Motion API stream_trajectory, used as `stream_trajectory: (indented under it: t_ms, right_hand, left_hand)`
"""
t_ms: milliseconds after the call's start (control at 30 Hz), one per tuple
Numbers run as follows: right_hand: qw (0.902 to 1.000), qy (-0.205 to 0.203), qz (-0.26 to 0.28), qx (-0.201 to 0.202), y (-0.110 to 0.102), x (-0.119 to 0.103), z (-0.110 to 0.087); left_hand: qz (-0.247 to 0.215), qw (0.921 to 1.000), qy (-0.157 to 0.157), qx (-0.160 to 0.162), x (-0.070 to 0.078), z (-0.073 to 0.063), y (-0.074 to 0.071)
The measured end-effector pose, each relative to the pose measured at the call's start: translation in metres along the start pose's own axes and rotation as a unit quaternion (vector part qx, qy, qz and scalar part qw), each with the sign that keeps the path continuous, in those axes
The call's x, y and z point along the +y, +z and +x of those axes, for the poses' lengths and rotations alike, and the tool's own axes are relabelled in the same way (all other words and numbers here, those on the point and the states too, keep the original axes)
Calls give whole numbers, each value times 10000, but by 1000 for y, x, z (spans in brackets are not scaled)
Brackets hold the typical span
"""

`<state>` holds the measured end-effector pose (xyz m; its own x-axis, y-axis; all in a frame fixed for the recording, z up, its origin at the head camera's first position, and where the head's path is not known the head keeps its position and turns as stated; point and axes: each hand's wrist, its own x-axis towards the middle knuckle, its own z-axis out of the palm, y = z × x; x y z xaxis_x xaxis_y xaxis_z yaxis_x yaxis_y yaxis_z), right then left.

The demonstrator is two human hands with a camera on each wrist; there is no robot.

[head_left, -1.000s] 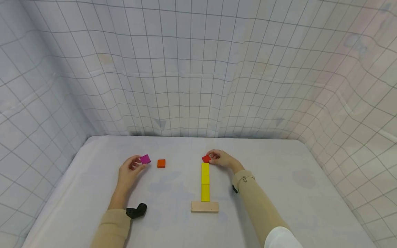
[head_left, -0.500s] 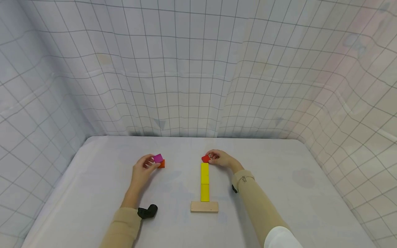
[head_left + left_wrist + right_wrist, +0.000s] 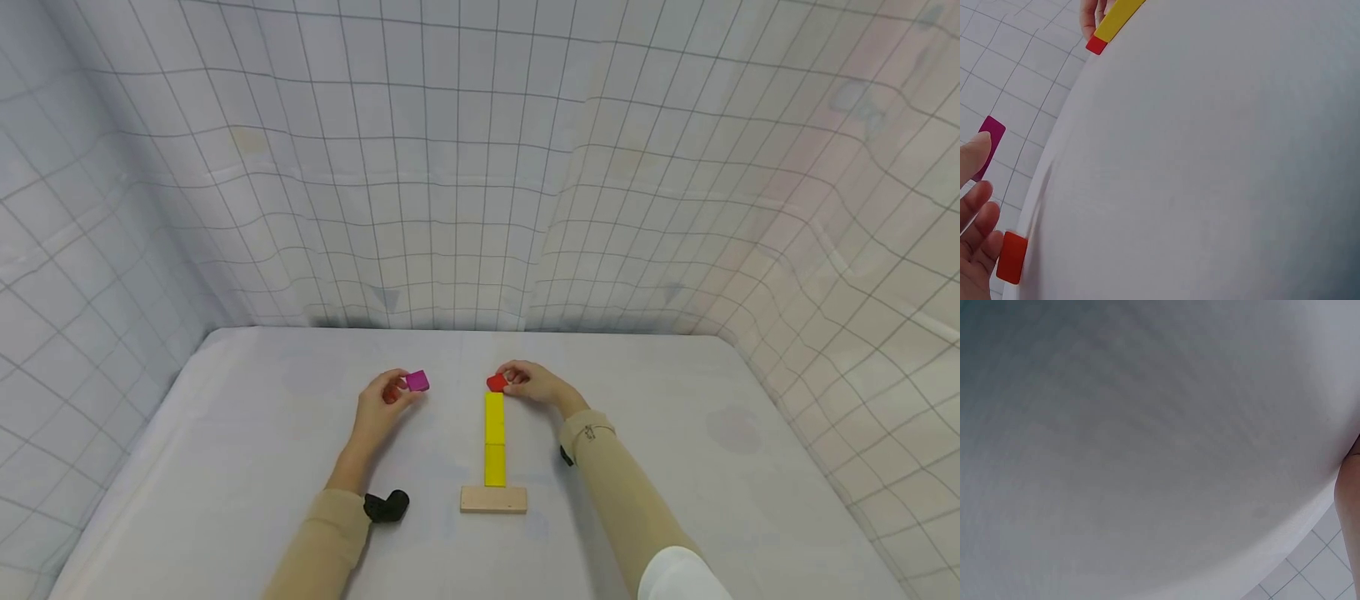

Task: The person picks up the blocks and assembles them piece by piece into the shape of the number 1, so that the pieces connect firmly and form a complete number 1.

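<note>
My left hand (image 3: 377, 410) pinches a small purple block (image 3: 417, 381) between thumb and fingertips. An orange block (image 3: 1012, 257) shows right by its curled lower fingers in the left wrist view; the head view has only a bit of it between the fingers. At the far end of a yellow row my right hand (image 3: 536, 384) holds a red block (image 3: 496, 382) by its right side. The row is a longer yellow block (image 3: 494, 417) and a shorter yellow block (image 3: 495, 465), end to end. Only a sliver of the right hand enters the right wrist view.
A plain wooden block (image 3: 493, 500) lies crosswise at the near end of the yellow row. White cloth (image 3: 660, 408) covers the table, and a gridded curtain (image 3: 480, 208) surrounds its back and sides. Black wrist cameras sit at both cuffs, the left camera (image 3: 387, 506) showing most.
My left hand has moved right with the purple block, passing over where the orange block lay. The orange block has gone from plain sight to mostly behind the fingers. The right hand stays put.
</note>
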<state>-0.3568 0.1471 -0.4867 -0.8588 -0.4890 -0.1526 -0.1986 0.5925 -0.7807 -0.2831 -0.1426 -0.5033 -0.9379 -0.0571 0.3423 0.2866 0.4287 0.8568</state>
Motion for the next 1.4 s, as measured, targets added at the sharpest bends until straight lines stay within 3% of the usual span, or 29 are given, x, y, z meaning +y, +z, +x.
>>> stream_trajectory:
  t_ms: [300, 667, 967, 1233, 1400]
  right_hand:
    - [9999, -62, -127, -4, 0, 0, 2]
    - [9997, -124, -193, -18, -1, -2, 0]
    - [9998, -84, -181, -37, -1, -2, 0]
    - [9999, 58, -149, 1, 0, -2, 1]
    - [9997, 199, -118, 41, 1, -2, 2]
  left_hand:
    - [39, 9994, 336, -72, 5, 6, 17]
    - [41, 9989, 299, -345, 4, 11, 35]
    - [173, 9973, -56, -718, 8, 14, 48]
    - [331, 9950, -111, -932, 6, 20, 58]
    - [457, 9925, -373, -1068, 7, 24, 63]
